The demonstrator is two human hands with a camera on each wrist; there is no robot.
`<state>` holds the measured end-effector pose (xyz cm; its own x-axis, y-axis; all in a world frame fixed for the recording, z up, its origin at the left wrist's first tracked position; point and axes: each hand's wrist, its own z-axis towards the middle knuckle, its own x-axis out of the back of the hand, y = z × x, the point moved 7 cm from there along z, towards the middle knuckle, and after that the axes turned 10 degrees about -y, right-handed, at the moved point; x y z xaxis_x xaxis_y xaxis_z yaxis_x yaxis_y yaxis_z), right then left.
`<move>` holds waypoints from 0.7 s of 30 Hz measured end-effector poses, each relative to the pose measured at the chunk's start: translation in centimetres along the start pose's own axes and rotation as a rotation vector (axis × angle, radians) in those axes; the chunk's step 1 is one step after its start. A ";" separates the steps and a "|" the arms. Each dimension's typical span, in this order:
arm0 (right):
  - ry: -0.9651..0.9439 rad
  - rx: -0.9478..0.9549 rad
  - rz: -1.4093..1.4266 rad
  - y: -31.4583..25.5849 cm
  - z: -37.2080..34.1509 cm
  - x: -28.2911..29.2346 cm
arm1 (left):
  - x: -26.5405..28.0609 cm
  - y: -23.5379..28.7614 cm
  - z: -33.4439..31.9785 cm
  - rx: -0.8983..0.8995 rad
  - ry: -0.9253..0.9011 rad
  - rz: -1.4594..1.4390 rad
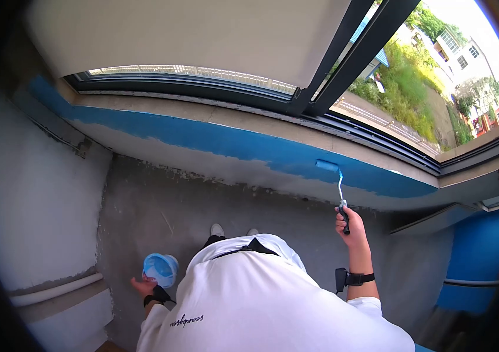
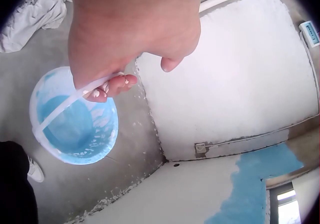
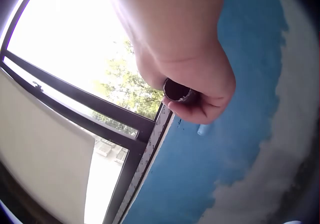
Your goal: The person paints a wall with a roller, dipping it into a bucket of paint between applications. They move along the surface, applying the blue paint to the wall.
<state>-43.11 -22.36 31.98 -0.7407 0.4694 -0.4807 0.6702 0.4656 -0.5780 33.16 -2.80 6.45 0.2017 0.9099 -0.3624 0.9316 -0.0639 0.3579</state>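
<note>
My right hand (image 1: 350,226) grips the dark handle of a paint roller (image 1: 327,165), whose blue sleeve lies against the painted band of wall below the window. In the right wrist view the fingers of my right hand (image 3: 192,83) curl round the handle, its hollow end showing, and a bit of the roller (image 3: 202,129) shows past them. With curled fingers my left hand (image 2: 135,38) holds the white handle of a bucket (image 2: 107,144) with light blue paint inside. The bucket (image 1: 160,270) hangs beside my left hip in the head view, near my left hand (image 1: 144,286).
Blue paint (image 1: 202,138) covers the upper wall with a ragged lower edge above pale wall. The window frame (image 1: 191,88) and its sill run above. A white pipe (image 1: 56,290) lies along the left wall. White cloth (image 2: 37,18) appears at the left wrist view's upper left.
</note>
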 end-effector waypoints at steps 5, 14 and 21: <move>0.055 -0.067 -0.035 2.4 4.9 1.2 | -1.0 0.1 -1.7 -0.050 -0.139 0.099; 0.097 -0.201 -0.010 9.1 15.3 4.4 | 3.4 0.0 -7.2 -0.203 -0.021 0.036; 0.106 -0.283 -0.011 12.2 22.0 8.6 | 7.0 -0.5 -14.4 -0.129 0.169 0.032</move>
<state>-42.33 -29.18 6.31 -0.7491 0.5316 -0.3953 0.6595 0.6546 -0.3695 29.78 9.48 16.12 0.1667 0.9649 -0.2032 0.8767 -0.0508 0.4783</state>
